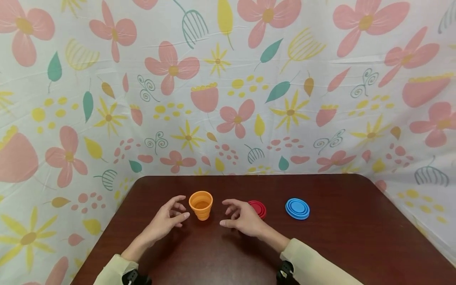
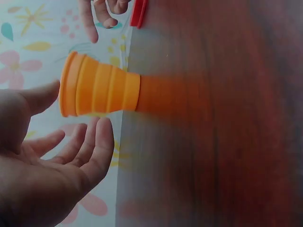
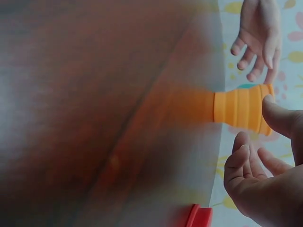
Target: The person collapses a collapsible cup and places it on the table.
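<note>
An orange collapsible cup (image 1: 201, 206) stands upright and fully extended on the dark wooden table (image 1: 228, 257), its ringed wall tapering to the base. My left hand (image 1: 164, 221) is just left of it, fingers loosely bent and holding nothing. To the cup's right, my right hand (image 1: 244, 219) hovers with thumb and fingers apart, also holding nothing. The left wrist view shows the cup (image 2: 102, 87) beyond the spread left thumb and fingers. Behind the right hand lies a red collapsible cup (image 1: 258, 208), folded flat and partly hidden by that hand.
Farther right on the table lies a blue collapsible cup (image 1: 297, 209), folded into a flat ringed disc. A white cloth with printed flowers (image 1: 235, 118) hangs behind the table's far edge and along both sides.
</note>
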Motion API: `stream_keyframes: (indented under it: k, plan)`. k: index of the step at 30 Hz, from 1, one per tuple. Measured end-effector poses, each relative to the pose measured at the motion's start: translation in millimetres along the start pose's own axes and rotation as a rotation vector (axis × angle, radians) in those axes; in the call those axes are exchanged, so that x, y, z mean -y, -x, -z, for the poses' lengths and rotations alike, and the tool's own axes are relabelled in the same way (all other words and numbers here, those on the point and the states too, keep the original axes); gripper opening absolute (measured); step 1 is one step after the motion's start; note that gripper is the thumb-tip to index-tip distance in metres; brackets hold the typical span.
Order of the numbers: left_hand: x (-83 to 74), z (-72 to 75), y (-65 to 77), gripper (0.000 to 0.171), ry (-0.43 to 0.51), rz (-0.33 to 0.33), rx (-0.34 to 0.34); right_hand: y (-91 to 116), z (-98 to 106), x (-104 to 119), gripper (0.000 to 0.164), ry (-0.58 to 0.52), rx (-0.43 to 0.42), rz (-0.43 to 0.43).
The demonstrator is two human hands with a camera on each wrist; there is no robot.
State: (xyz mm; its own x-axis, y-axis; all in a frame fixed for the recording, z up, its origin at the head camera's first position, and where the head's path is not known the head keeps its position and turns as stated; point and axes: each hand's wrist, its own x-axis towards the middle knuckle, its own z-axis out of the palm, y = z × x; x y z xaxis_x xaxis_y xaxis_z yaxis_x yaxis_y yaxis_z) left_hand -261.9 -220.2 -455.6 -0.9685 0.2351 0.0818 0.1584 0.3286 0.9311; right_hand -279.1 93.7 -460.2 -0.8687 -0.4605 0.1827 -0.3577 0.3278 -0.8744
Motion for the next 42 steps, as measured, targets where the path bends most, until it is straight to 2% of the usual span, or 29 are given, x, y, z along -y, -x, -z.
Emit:
stream_keyframes:
  k: [13,21,27,42]
  plan:
    - [13.6,5.3,-15.4,0.071,0.019,0.003,0.069,-32.0,-6.0,0.7,0.062,-0.028,0.019,-0.042]
    - [15.2,6.2,-23.6,0.071,0.041,0.010,0.127,-44.5,-13.2,2.2,0.069,-0.070,0.052,-0.059]
    - [14.3,6.5,-27.7,0.072,0.060,0.016,0.155,-50.7,-17.8,4.8,0.067,-0.118,0.075,-0.056]
    - [15.5,2.0,-31.9,0.069,0.123,0.021,0.196,-54.0,-17.6,7.0,0.056,-0.123,0.078,-0.014]
